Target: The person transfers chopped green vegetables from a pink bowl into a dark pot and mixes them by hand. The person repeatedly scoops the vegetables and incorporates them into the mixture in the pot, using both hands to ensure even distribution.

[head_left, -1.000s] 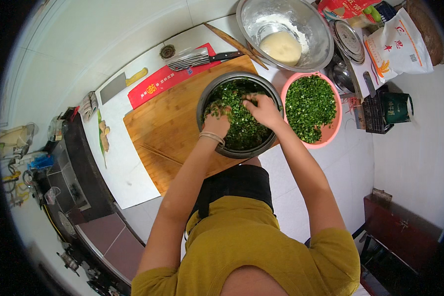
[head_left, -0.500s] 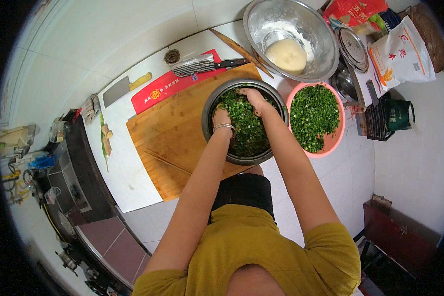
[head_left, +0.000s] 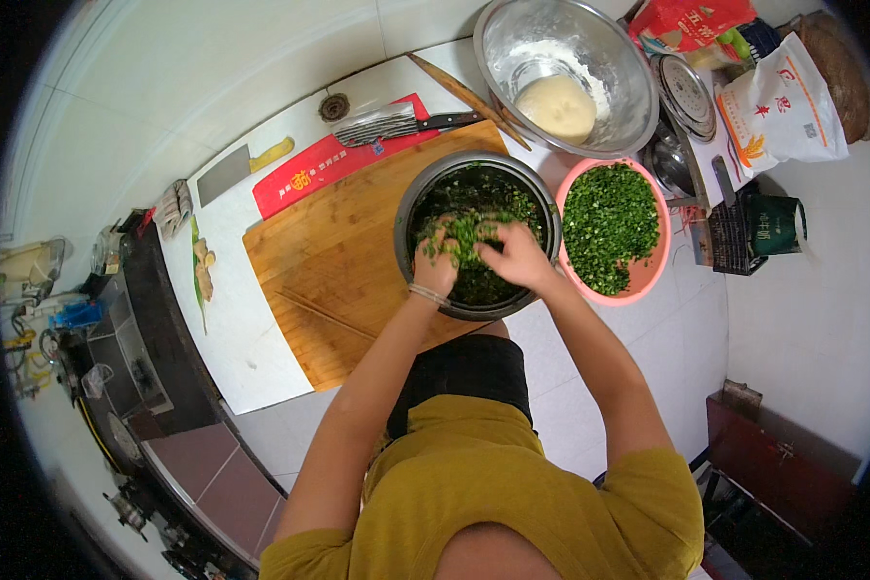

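Both my hands are inside a dark round metal pot (head_left: pixel 405 208), which overlaps the right side of a wooden cutting board (head_left: pixel 324 275). Between them they lift a loose clump of chopped greens (head_left: pixel 471 235), slightly blurred. My left hand (head_left: pixel 435 270), with a bangle at the wrist, has its fingers curled round the left side of the clump. From the other side my right hand (head_left: pixel 515 257) grips it with bent fingers. Dark, wet-looking contents show below. Right beside the pot, a pink basin (head_left: pixel 650 274) holds more chopped greens (head_left: pixel 609 227).
A steel bowl (head_left: pixel 491 56) with a dough ball (head_left: pixel 557 107) stands at the back. A tapered rolling pin (head_left: pixel 462 95), a dark-handled knife (head_left: pixel 387 126) on a red packet (head_left: pixel 295 184), and a yellow-handled cleaver (head_left: pixel 224 178) lie behind the board. Ginger (head_left: pixel 203 266) lies left.
My hands have come from the pot's far side toward its near side and closer together. The clump of greens is now raised between them, and darker contents show behind it.
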`<action>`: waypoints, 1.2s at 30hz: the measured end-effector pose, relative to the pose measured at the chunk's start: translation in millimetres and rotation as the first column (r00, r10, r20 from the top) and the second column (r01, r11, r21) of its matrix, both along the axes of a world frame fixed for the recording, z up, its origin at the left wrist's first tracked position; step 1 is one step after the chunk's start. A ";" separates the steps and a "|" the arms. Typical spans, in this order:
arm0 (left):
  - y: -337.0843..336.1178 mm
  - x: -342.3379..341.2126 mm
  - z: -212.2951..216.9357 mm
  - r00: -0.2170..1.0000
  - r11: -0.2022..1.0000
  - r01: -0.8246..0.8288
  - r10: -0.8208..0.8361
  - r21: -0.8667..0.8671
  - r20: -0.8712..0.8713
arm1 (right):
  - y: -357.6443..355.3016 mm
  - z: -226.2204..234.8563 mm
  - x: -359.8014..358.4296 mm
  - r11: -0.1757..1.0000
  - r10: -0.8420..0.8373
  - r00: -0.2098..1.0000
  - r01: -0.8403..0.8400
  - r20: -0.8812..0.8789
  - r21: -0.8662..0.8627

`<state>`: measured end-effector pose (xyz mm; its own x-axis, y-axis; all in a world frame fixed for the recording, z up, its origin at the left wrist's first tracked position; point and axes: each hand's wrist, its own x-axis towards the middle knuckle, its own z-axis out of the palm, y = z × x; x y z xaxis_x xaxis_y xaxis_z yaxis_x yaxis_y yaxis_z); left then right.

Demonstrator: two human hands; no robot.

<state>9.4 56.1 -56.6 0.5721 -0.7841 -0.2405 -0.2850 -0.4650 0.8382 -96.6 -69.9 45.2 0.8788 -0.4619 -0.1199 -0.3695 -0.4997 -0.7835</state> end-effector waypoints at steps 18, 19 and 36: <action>-15.7 5.6 85.9 0.756 0.792 0.361 -0.558 0.493 0.343 | 17.0 -32.6 10.9 0.781 0.136 0.904 -0.350 -0.405 -0.518; -15.8 6.6 87.7 0.777 0.769 0.351 -0.558 0.534 0.292 | 15.6 -25.0 8.9 0.844 0.135 0.924 -0.297 -0.359 -0.447; -73.5 25.6 58.5 0.576 0.313 0.569 -0.812 0.760 -0.097 | 2.0 -47.4 -10.0 0.963 0.102 0.782 -0.233 -0.614 -0.137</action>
